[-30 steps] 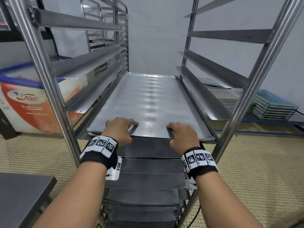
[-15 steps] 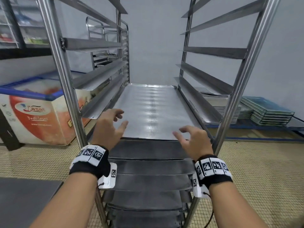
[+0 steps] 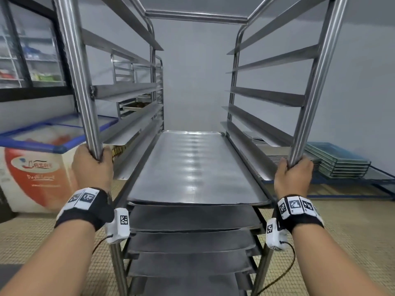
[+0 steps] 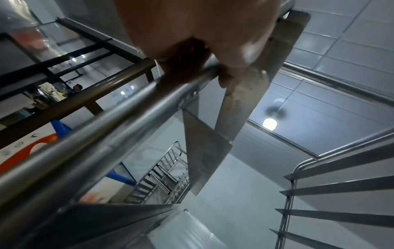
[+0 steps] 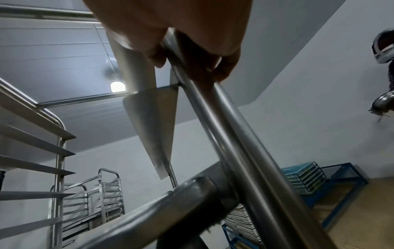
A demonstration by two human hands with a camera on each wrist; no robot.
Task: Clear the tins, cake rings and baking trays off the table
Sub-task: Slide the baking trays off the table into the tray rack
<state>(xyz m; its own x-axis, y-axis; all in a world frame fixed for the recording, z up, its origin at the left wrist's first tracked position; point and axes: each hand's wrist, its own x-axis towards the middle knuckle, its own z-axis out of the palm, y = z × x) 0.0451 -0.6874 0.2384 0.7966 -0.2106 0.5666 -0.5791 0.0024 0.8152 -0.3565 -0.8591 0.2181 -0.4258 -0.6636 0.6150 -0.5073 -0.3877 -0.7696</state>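
A steel tray rack (image 3: 275, 97) stands right in front of me. A flat baking tray (image 3: 192, 167) lies pushed in on its middle runners, with several more trays (image 3: 192, 240) stacked on the runners below. My left hand (image 3: 92, 165) grips the rack's left front post (image 3: 74, 71) just above tray level. My right hand (image 3: 294, 177) grips the right front post (image 3: 314, 77) at about the same height. In the left wrist view my fingers (image 4: 192, 55) curl round the post (image 4: 102, 134). The right wrist view shows my fingers (image 5: 226, 65) wrapped on the other post (image 5: 238, 138).
A chest freezer (image 3: 36, 167) with a red and white front stands to the left, with a glass-door cabinet (image 3: 30, 52) behind it. Stacks of trays (image 3: 337, 161) sit on a low blue stand at the right. A second rack (image 3: 136, 86) stands behind left. The floor is tiled.
Both hands let go of the tray's front edge, lifted off, spread outward and took hold of the rack's two front posts. The tray stays pushed in on its runners.
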